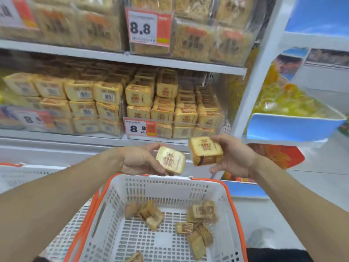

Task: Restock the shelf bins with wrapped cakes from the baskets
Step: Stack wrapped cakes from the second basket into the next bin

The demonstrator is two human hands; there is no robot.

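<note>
Here, cakes (pixel 170 162) between curled fingers (pixel 151 146).

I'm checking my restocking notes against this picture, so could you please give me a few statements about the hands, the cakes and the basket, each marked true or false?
1. Each hand holds one wrapped cake: the left hand grips the left cake and the right hand grips the right cake. True.
2. The basket below the hands holds no cakes. False: several loose cakes lie on its floor.
3. The basket has an orange rim. True.
4. The price tag on the shelf bin above the hands reads 5.5. False: it shows 8 and a smaller 8.
5. The two held cakes are already inside the bin. False: they are held in front of the shelf, above the basket.
</note>
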